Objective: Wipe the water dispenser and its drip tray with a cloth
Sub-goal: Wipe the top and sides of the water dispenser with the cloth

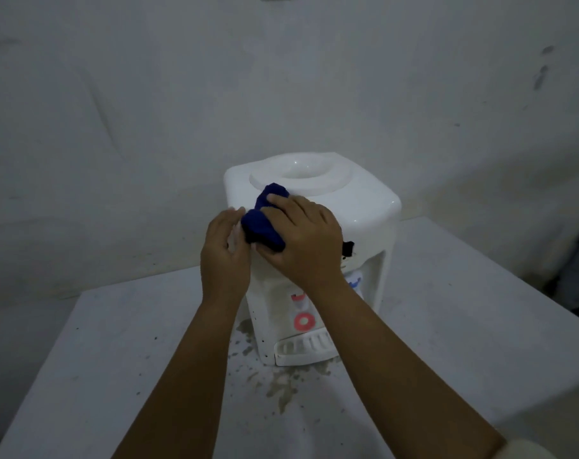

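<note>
The left hand (pixel 223 253) lies flat and open against the water dispenser (pixel 357 200) upper front corner, gripping nothing. The right hand (pixel 303 241) presses a bunched blue cloth (pixel 261 223) onto the dispenser top, fingers curled over it. The drip tray (pixel 303 351) sits below on the stained surface (pixel 115 342).

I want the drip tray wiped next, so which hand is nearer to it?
Neither clearly. Both hands are up at the water dispenser's top front edge, well above the drip tray: the right hand presses the blue cloth, the left hand beside it.
</note>
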